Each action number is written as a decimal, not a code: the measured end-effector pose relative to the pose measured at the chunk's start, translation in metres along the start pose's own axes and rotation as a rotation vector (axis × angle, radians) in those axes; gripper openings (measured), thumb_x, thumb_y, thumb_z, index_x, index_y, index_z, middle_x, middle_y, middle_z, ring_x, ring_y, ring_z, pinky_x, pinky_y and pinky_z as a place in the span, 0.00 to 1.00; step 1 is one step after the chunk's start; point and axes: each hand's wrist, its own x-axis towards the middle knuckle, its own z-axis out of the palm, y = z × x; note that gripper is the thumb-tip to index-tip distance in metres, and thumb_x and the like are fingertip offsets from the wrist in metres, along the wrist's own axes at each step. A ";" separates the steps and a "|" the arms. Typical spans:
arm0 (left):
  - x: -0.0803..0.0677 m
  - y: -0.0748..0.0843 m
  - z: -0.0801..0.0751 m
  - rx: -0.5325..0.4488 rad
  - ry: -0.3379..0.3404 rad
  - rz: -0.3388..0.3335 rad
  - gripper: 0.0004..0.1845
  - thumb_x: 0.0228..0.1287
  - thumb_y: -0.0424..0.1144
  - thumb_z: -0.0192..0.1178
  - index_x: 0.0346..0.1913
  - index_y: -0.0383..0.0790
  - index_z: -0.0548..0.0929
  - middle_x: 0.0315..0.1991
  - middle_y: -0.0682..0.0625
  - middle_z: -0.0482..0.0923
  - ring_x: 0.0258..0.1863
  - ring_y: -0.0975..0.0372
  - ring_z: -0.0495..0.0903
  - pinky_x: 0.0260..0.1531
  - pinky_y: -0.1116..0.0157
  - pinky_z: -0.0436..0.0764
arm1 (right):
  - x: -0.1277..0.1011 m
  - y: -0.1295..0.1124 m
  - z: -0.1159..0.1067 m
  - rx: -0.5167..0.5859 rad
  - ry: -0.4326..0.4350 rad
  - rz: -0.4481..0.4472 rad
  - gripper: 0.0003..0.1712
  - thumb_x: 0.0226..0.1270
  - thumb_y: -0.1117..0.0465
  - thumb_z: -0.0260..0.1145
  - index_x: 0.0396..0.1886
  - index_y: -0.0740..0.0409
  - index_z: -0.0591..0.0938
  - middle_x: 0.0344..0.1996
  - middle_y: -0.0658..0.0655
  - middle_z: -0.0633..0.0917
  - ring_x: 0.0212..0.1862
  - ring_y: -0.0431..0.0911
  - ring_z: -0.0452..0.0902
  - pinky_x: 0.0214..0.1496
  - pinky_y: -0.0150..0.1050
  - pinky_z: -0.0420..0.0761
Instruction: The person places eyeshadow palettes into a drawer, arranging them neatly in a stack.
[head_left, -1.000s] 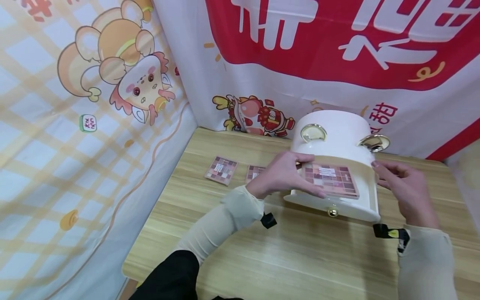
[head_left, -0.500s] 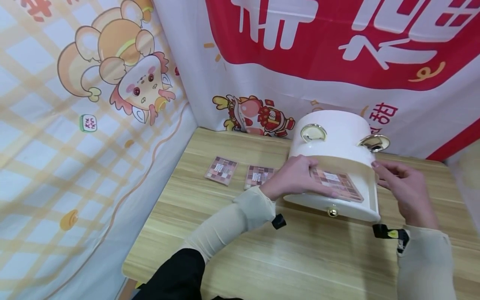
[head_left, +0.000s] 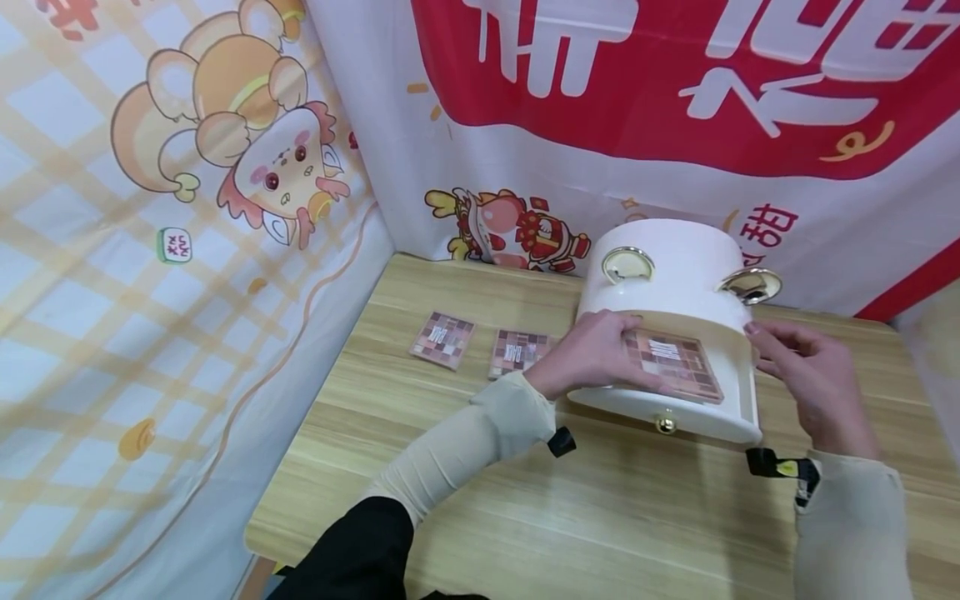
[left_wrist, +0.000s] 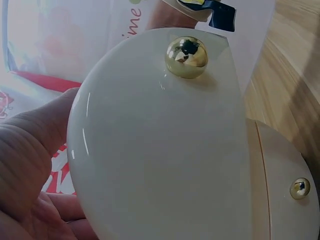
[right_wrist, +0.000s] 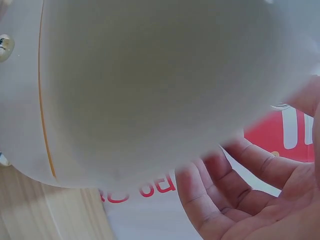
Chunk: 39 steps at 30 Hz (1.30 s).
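A white round storage box (head_left: 675, 258) with gold handles stands at the back of the wooden table (head_left: 600, 517). Its upper drawer (head_left: 705, 421) is pulled out, with a gold knob (head_left: 664, 424) on the front. My left hand (head_left: 592, 354) holds a pink-brown eyeshadow palette (head_left: 678, 364) by its left edge, lying low inside the drawer. My right hand (head_left: 802, 367) touches the drawer's right side with relaxed fingers. The left wrist view shows the drawer front (left_wrist: 165, 150) and its knob (left_wrist: 186, 57) close up. In the right wrist view the box (right_wrist: 150, 85) fills the frame beside my right hand (right_wrist: 250, 200).
Two more palettes (head_left: 442, 339) (head_left: 517, 352) lie flat on the table left of the box. Printed cloth walls close in the left and back sides. A second drawer with a small gold knob (left_wrist: 300, 188) sits below the open one.
My left hand has carried the palette down and right into the drawer, where it now lies flatter. The second palette on the table is uncovered. My right hand has stayed put.
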 end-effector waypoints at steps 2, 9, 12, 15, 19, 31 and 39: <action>0.000 0.000 0.000 0.007 -0.007 -0.002 0.56 0.35 0.63 0.82 0.71 0.44 0.73 0.64 0.54 0.77 0.53 0.65 0.77 0.56 0.70 0.77 | 0.000 0.000 0.000 -0.003 -0.001 0.005 0.26 0.65 0.40 0.69 0.56 0.49 0.80 0.44 0.44 0.77 0.42 0.38 0.76 0.35 0.25 0.83; -0.007 0.000 -0.003 -0.062 -0.032 0.010 0.52 0.42 0.55 0.82 0.73 0.46 0.71 0.39 0.52 0.82 0.19 0.66 0.67 0.34 0.71 0.80 | -0.001 0.000 0.001 0.000 0.012 0.013 0.25 0.65 0.39 0.68 0.55 0.47 0.81 0.44 0.43 0.77 0.42 0.37 0.76 0.36 0.25 0.83; -0.012 -0.002 -0.008 -0.139 -0.017 0.035 0.45 0.45 0.54 0.81 0.68 0.46 0.77 0.42 0.55 0.83 0.24 0.67 0.74 0.39 0.71 0.81 | -0.002 -0.001 0.001 0.008 0.009 0.010 0.23 0.66 0.40 0.68 0.54 0.47 0.81 0.43 0.43 0.77 0.42 0.37 0.76 0.35 0.24 0.83; -0.015 -0.005 -0.014 -0.198 0.018 0.072 0.38 0.47 0.53 0.81 0.63 0.46 0.82 0.53 0.59 0.82 0.45 0.66 0.80 0.51 0.72 0.78 | -0.002 -0.001 0.001 0.009 0.012 0.005 0.25 0.66 0.41 0.68 0.56 0.48 0.81 0.43 0.42 0.78 0.42 0.36 0.76 0.36 0.24 0.83; -0.018 -0.009 -0.024 -0.261 0.058 0.119 0.33 0.50 0.51 0.79 0.60 0.45 0.83 0.54 0.59 0.82 0.54 0.62 0.79 0.54 0.70 0.78 | -0.002 -0.001 0.001 0.009 0.020 0.006 0.25 0.65 0.41 0.69 0.56 0.48 0.81 0.43 0.42 0.78 0.42 0.37 0.76 0.35 0.25 0.83; -0.022 -0.040 -0.044 -0.410 0.174 0.146 0.26 0.58 0.47 0.75 0.57 0.38 0.84 0.50 0.55 0.84 0.53 0.57 0.82 0.53 0.68 0.81 | -0.001 0.000 0.001 0.009 0.018 0.021 0.32 0.63 0.38 0.69 0.59 0.52 0.80 0.43 0.43 0.78 0.41 0.37 0.77 0.36 0.25 0.83; -0.023 -0.062 -0.052 -0.445 0.207 0.108 0.25 0.58 0.45 0.75 0.57 0.40 0.84 0.53 0.47 0.83 0.52 0.56 0.82 0.50 0.71 0.81 | 0.000 0.000 0.002 -0.001 0.016 0.017 0.31 0.63 0.38 0.69 0.58 0.51 0.80 0.44 0.43 0.78 0.40 0.35 0.78 0.35 0.25 0.84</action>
